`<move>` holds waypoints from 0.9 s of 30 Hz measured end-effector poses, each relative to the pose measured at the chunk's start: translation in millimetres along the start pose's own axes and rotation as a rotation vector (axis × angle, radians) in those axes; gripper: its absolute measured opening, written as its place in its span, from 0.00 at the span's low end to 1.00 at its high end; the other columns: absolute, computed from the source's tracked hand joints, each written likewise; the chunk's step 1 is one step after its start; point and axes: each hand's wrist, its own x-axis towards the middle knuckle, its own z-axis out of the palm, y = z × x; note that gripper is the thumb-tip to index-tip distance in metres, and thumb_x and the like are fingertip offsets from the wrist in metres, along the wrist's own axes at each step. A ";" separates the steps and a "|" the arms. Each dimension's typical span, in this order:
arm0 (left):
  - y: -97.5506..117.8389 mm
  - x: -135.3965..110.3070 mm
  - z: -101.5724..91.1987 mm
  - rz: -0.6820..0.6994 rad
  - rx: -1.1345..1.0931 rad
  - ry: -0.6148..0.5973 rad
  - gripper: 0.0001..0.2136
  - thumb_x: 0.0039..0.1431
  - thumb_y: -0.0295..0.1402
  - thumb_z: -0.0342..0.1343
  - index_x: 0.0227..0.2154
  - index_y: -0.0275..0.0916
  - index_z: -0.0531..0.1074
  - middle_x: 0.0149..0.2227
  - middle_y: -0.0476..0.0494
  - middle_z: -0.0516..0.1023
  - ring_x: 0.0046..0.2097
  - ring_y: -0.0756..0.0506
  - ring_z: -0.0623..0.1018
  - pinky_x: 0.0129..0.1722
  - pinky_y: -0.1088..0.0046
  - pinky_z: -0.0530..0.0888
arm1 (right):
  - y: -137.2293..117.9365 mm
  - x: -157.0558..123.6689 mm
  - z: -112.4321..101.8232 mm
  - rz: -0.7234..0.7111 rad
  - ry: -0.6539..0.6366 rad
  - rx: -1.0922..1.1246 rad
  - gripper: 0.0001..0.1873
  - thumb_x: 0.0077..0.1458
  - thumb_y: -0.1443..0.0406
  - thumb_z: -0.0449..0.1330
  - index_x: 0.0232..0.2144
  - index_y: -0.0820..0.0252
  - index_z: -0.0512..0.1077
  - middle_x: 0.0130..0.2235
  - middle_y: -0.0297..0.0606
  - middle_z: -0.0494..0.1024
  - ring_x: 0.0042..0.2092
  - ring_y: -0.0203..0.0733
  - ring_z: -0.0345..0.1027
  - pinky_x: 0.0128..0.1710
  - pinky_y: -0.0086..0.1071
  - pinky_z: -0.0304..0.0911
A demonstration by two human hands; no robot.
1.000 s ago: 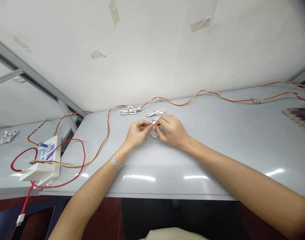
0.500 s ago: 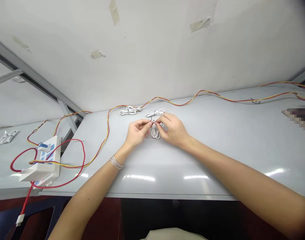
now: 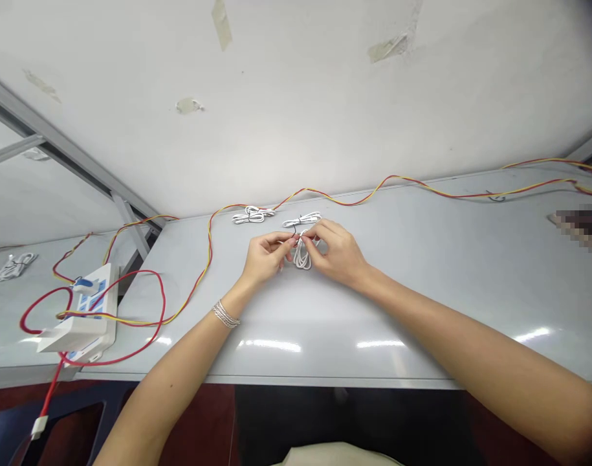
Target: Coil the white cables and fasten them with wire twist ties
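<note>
A small coiled white cable (image 3: 302,257) lies on the grey table (image 3: 422,285) between my two hands. My left hand (image 3: 265,256) pinches it from the left, fingers closed at its top, where a thin black tie shows. From the right, my right hand (image 3: 335,252) pinches the same spot with closed fingers. Just behind my hands rest two more bundled white cables, one (image 3: 301,220) close by and one (image 3: 252,214) further left. A silver bracelet (image 3: 224,314) circles my left wrist.
A twisted red and yellow wire (image 3: 383,184) runs along the table's back edge by the white wall. A white and blue power strip (image 3: 85,310) with red cable loops sits at the left. Another white cable bundle (image 3: 11,265) lies on the far-left table.
My hands have stayed at the cable; the fingers have shifted slightly at the tie, and the right hand has edged a little to the left.
</note>
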 end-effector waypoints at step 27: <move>4.0 -4.2 1.3 0.014 0.229 -0.074 0.10 0.53 0.38 0.63 0.27 0.35 0.78 0.22 0.46 0.76 0.22 0.52 0.71 0.22 0.77 0.66 | 12.7 5.3 4.5 0.779 -0.283 0.941 0.21 0.42 0.50 0.71 0.28 0.62 0.76 0.26 0.33 0.74 0.28 0.33 0.63 0.31 0.31 0.59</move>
